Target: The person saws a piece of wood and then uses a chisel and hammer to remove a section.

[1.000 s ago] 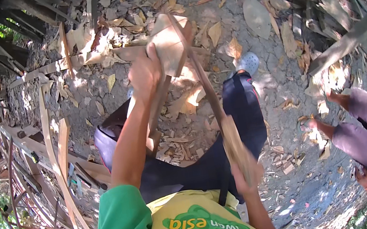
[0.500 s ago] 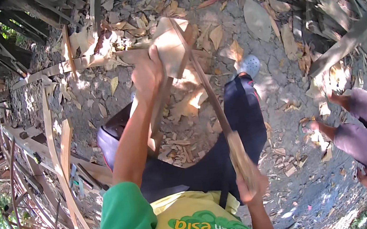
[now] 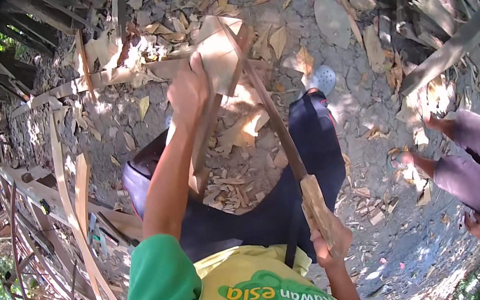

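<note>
A pale flat wood piece (image 3: 214,47) is held up near the middle top by my left hand (image 3: 186,89), its fingers closed round the left edge. A longer timber (image 3: 204,133) runs beneath it, down between my legs. My right hand (image 3: 332,236), low on the right, is closed on the rough wooden handle (image 3: 316,204) of a long tool. The tool's narrow, dark brown blade (image 3: 274,126) slants up from the handle and lies across the right part of the wood piece. Whether its edge is toothed, I cannot make out.
Split planks and strips (image 3: 81,200) are heaped at the left, more old boards (image 3: 447,48) at the upper right. Dry leaves and chips cover the cracked ground (image 3: 376,135) round my feet. Another person's legs and hand (image 3: 467,177) are at the lower right.
My right hand and the tool's handle have shifted a little down toward the lower right since a second ago. The wood piece and my left hand have moved only slightly.
</note>
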A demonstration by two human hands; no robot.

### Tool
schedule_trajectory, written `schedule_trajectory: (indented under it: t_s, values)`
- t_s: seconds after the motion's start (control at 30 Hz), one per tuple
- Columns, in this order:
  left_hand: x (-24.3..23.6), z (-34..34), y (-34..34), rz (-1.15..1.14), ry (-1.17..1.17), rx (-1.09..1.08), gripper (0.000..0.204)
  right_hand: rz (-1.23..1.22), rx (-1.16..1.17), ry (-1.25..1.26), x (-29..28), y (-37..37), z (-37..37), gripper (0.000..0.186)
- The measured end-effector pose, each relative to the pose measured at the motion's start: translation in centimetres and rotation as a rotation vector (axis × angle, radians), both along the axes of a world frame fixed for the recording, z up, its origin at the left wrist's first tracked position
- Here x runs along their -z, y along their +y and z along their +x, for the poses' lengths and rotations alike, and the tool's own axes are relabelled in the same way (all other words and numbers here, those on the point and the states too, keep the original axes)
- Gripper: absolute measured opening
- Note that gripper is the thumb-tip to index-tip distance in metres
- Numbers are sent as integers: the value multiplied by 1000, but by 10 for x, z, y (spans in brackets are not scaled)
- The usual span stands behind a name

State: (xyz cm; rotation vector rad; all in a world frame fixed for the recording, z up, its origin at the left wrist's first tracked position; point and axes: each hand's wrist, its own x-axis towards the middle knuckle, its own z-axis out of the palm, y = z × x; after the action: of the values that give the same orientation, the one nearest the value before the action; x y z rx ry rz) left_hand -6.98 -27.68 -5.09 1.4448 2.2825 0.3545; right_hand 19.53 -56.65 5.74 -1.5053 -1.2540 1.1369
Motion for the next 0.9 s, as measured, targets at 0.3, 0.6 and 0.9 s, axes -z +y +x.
schedule_trajectory:
  t_s: [0.3,0.6,0.9]
  values:
    - [-24,5,4,-51,69,75,62,198,-5,177,94,222,-73,27]
    - [7,-5,4,-21,45,-20,75,-142,27,-193,15,105,-39,52]
    - [-16,6,6,132,87,75,63,-13,-4,-76,34,89,-30,48]
